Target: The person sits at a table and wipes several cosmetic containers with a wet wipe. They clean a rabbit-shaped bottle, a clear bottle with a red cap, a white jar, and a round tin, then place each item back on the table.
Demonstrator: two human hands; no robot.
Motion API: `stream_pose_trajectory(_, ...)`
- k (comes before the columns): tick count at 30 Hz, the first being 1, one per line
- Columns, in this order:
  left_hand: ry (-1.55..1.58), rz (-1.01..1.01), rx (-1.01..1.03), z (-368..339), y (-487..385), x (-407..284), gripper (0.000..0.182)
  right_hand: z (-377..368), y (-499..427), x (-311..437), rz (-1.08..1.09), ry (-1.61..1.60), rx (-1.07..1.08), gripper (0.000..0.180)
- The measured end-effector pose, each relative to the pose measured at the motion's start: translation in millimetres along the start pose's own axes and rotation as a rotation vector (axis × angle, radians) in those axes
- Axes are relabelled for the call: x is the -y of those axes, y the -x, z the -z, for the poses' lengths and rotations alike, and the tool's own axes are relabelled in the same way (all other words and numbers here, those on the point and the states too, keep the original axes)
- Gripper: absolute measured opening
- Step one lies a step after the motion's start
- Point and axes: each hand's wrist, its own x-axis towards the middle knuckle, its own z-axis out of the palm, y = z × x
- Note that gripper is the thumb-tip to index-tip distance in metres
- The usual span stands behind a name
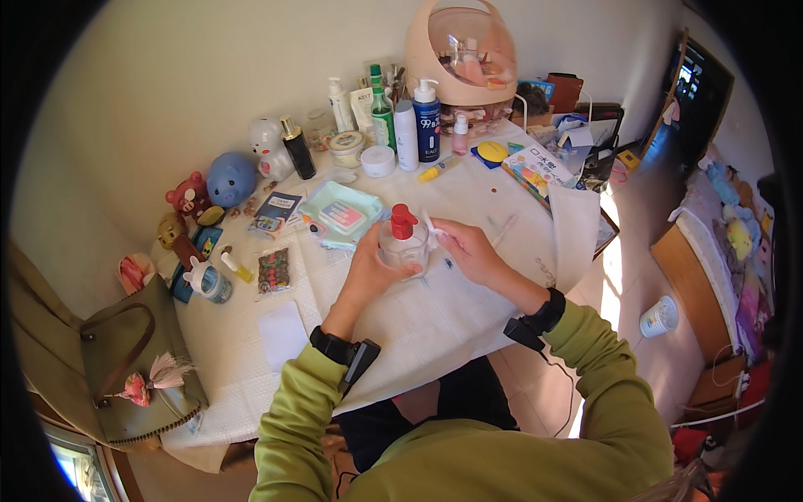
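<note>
A clear pump bottle with a red pump head (403,221) stands upright or nearly so in front of me. My left hand (371,263) is wrapped around its clear body (406,250), the thumb across the front. In my right hand (467,246) is a white tissue or wipe (434,233), pinched at the bottle's right side near the shoulder. Just behind the bottle lies a mint-green pack of wet wipes (344,214). Whether the bottle's base touches the tablecloth is hard to tell.
Several bottles and jars, among them a blue pump bottle (426,125), line the back below a pink cosmetics case (461,56). Piggy banks (231,180) and a handbag (141,364) are on the left. A booklet (541,169) lies right. White paper (282,336) rests on the tablecloth (433,332).
</note>
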Motion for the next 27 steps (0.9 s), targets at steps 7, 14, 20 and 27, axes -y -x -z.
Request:
stream_pose_trajectory(7, -0.086, -0.025, -0.011, 1, 2, -1, 0.076, -2, -36, 8, 0.195, -0.113, 0.164, 0.040)
stream_pose_trajectory(14, -0.091, 0.049, 0.009, 4, 3, -9, 0.078, -2, -61, 4, -0.097, -0.424, 0.324, 0.044)
stream_pose_trajectory(20, -0.090, 0.010, -0.015, 3, 2, -6, 0.075, -22, -4, -2, 0.024, -0.522, -0.012, 0.043)
stream_pose_trajectory(27, -0.093, 0.056, -0.007, -1, 0, 0, 0.073, -24, -54, -12, -0.224, -0.666, 0.113, 0.041)
